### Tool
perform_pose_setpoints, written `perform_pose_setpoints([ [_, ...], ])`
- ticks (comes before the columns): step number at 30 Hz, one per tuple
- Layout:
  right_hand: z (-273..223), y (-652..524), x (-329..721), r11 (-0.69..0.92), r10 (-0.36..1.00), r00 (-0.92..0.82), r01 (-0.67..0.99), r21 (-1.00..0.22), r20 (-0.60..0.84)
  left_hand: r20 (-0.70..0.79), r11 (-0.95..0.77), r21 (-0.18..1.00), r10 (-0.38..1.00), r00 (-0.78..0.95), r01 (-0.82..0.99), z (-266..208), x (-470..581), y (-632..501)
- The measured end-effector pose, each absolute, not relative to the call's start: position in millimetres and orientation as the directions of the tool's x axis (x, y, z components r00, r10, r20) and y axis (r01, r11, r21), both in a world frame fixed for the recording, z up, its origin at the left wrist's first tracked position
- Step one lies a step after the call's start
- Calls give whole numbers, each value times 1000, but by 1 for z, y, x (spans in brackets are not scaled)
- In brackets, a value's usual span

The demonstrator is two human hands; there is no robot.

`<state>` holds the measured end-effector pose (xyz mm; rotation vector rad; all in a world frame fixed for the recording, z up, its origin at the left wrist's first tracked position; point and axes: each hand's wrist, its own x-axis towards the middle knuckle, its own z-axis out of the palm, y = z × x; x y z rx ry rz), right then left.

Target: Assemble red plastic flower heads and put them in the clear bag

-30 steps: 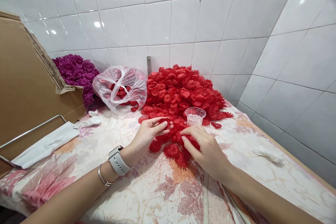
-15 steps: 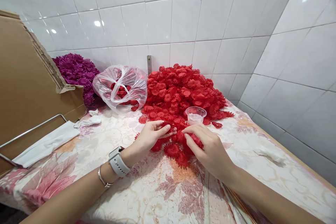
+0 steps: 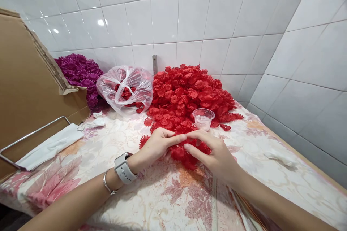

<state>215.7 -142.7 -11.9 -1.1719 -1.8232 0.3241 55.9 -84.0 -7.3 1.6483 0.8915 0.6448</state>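
Located directly under and ahead of both hands: loose red flower pieces [image 3: 187,155], merging into a red heap [image 3: 192,90] on the floral tablecloth [image 3: 127,202]. Observed on left hand [image 3: 158,144]: fingers bent, thumb stretched to meet, or nearly meet, the right forefinger; cannot tell if gripping a piece. Observed on right hand [image 3: 215,151]: thumb and forefinger parted, other fingers mostly hidden; cannot tell whether holding anything.

Judged best for this fingertip work: handle 1 piece at a time, pinch near the centre, spare the thin petals, avoid nudging the cup.

Logged just beyond the right hand: 1 clear plastic cup [image 3: 204,121], upright, with whitish contents, not identifiable. Logged farther left: 1 translucent bag [image 3: 107,92], with red pieces inside; then 1 cardboard box [image 3: 32,68], interior not visible.
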Motion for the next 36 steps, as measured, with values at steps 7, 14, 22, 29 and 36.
perform_pose_setpoints([
  [7,-16,-144,212,318,939,39,274,-908,341,-50,-95,981,720,692,170,-7,60,-85],
  [14,-19,-146,202,154,987,103,-320,-935,127,-73,4,996,591,803,88,2,61,-95],
  [22,-12,-136,212,91,986,167,-424,-901,21,28,50,996,627,779,-77,2,60,-92],
  [29,-19,-135,216,186,969,211,-265,-946,131,35,123,975,744,667,-187,-5,63,-87],
  [36,-19,-133,220,130,964,252,-173,-976,84,46,102,972,802,596,-213,-9,62,-82],
])
